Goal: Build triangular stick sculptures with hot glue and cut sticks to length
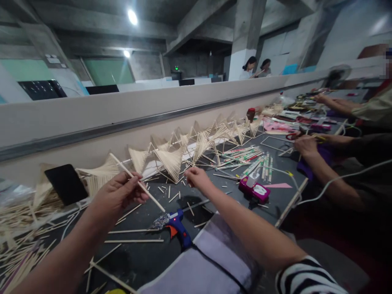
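My left hand (124, 190) is closed round a thin wooden stick (151, 197), which slants down to the right across its fingers. To its right, my right hand (196, 178) hangs over the table with fingers pinched together; whatever they hold, if anything, is too small to make out. Just behind both hands stands a row of fan-shaped stick structures (170, 161). Below and between the hands a blue glue gun (179, 228) lies on the dark table, its nozzle pointing left. Short cut stick pieces (173, 197) are scattered near it.
A black phone (66, 184) leans at the left by a heap of loose sticks (18, 241). Right of centre sit a magenta power socket (254, 190) and wrapped sticks (241, 157). Co-workers' hands (306, 145) work at the right. A low partition (183, 96) runs behind the table.
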The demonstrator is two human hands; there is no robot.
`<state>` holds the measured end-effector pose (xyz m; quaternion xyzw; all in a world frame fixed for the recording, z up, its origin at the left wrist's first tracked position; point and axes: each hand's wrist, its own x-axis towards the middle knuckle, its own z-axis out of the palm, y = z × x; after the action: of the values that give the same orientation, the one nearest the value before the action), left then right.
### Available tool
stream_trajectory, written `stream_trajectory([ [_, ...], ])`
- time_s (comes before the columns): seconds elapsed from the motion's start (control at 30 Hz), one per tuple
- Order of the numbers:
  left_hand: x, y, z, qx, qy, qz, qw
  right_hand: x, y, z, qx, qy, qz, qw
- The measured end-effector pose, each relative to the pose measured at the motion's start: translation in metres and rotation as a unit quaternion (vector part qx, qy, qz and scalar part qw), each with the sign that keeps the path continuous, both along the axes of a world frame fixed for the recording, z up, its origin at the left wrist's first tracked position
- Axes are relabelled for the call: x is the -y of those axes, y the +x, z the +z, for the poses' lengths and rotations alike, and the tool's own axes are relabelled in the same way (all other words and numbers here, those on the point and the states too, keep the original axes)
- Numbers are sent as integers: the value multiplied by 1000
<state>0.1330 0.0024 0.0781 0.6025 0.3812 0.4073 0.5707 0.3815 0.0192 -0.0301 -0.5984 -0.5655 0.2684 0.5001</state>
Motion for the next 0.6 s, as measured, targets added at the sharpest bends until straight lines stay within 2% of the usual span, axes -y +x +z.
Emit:
stream_trajectory([
  [0.1, -24, 15, -13, 9, -50, 36, 998, -24, 40, -15, 35, 10, -64, 997],
  [0.17, -42, 24, -26, -12, -96, 30, 995, -31, 54, -26, 78, 17, -69, 994],
  [0.27, -68, 37, -51, -72, -173, -6, 982, -32, 54, -40, 158, 33, -8, 987],
  [0.43, -108, 58, -89, -109, -209, 60, 970, -25, 38, -48, 261, 61, 115, 957],
  [0.6, -132, 67, -110, -121, -223, 92, 963, -22, 35, -47, 372, 93, 169, 908],
])
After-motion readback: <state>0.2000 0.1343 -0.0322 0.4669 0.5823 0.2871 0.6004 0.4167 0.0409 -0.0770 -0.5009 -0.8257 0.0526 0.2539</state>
